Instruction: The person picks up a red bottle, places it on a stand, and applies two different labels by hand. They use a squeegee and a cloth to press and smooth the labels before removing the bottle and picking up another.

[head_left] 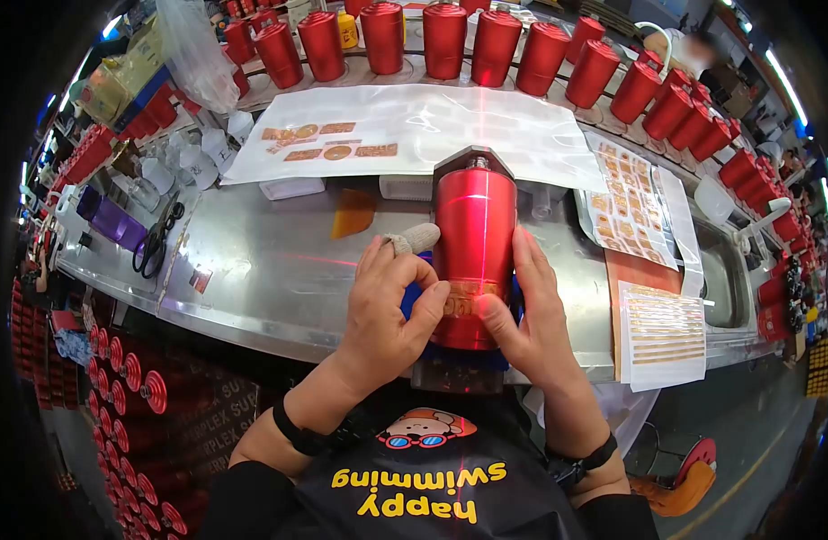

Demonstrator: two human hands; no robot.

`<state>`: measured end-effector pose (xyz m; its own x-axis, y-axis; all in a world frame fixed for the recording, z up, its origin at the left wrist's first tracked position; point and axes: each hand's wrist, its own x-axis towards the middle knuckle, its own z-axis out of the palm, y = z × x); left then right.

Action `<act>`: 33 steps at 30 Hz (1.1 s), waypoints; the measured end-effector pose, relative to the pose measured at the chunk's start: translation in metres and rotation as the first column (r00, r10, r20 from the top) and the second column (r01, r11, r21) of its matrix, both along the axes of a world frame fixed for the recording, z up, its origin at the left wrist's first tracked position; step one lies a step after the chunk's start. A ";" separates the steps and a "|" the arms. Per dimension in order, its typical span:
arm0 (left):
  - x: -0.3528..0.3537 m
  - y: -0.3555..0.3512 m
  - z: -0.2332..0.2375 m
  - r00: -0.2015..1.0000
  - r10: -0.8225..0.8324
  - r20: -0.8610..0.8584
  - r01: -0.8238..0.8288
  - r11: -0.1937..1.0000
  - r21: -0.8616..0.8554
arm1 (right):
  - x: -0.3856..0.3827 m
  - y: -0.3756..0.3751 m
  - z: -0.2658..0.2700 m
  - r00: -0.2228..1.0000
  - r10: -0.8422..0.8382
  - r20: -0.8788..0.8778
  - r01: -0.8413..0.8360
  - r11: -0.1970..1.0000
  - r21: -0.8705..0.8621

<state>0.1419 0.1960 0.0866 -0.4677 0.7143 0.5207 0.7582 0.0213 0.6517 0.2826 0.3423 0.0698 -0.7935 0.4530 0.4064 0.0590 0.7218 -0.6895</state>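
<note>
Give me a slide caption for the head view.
Left hand and right hand at the gold label on a red bottle, more bottles behind.

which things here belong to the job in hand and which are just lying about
Likely job: tapered shiny red container; rectangular gold label on its side; white sheet bearing gold labels.

Apparently lying about: purple cylindrical plastic bottle; long black scissors; flat amber piece.

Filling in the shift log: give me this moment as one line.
Left hand: thumb at gold label | Right hand: against red bottle, thumb at label | Bottle: neck pointing away | Sheet: beyond bottle
</note>
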 end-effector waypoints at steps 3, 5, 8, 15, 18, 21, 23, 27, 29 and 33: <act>0.000 0.004 -0.003 1.000 -0.006 0.007 0.005 0.998 0.062 | -0.001 0.000 0.002 1.000 -0.008 -0.013 0.008 1.000 0.003; 0.000 0.006 -0.004 1.000 -0.005 0.005 0.004 0.996 0.092 | -0.002 0.001 0.000 1.000 -0.007 -0.020 0.006 1.000 -0.021; 0.000 0.007 -0.004 1.000 0.000 0.001 0.000 0.995 0.096 | -0.001 0.004 -0.007 1.000 0.000 -0.031 -0.002 0.998 -0.064; 0.000 0.007 0.001 0.999 -0.020 -0.034 0.023 0.995 0.097 | 0.000 0.011 -0.016 0.993 0.023 -0.115 -0.043 0.983 -0.178; 0.003 0.011 0.015 0.993 -0.050 -0.103 0.055 0.998 0.042 | 0.001 0.013 -0.017 0.992 0.027 -0.126 -0.050 0.982 -0.181; 0.009 0.020 0.026 0.979 -0.084 -0.186 0.090 0.996 0.024 | 0.002 0.013 -0.015 0.991 0.032 -0.130 -0.055 0.982 -0.181; 0.012 0.026 0.032 0.971 -0.125 -0.205 0.134 0.990 0.032 | 0.004 0.013 -0.016 0.990 0.034 -0.137 -0.060 0.979 -0.196; 0.016 0.036 0.037 0.965 -0.211 -0.155 0.226 0.971 0.082 | 0.005 0.014 -0.019 0.986 0.035 -0.161 -0.072 0.970 -0.232; 0.018 0.039 0.039 0.965 -0.227 -0.134 0.240 0.966 0.091 | 0.005 0.014 -0.020 0.987 0.034 -0.159 -0.069 0.974 -0.216; 0.019 0.043 0.045 0.959 -0.246 -0.143 0.255 0.966 0.046 | 0.005 0.014 -0.019 0.989 0.029 -0.146 -0.056 0.981 -0.184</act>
